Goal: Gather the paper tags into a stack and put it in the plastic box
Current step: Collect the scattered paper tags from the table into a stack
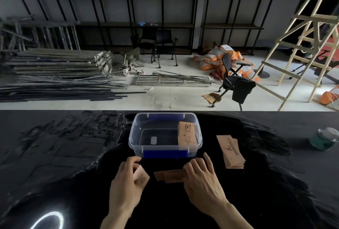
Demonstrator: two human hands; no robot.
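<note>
A clear plastic box (135, 133) with blue latches stands on the black table, and a stack of brown paper tags (187, 135) leans inside its right end. Just in front of the box, my left hand (126, 179) curls around a brown tag (142, 175) held off the table. My right hand (203, 179) lies flat, fingers pressing the right end of a few overlapping tags (168, 175) on the table. A fanned pile of tags (232, 151) lies to the right of the box, apart from both hands.
A glass jar with a green label (323, 138) stands at the table's right. The table's far edge (73, 110) runs just behind the box. Beyond it, the floor holds metal bars, office chairs, orange sacks and a wooden ladder.
</note>
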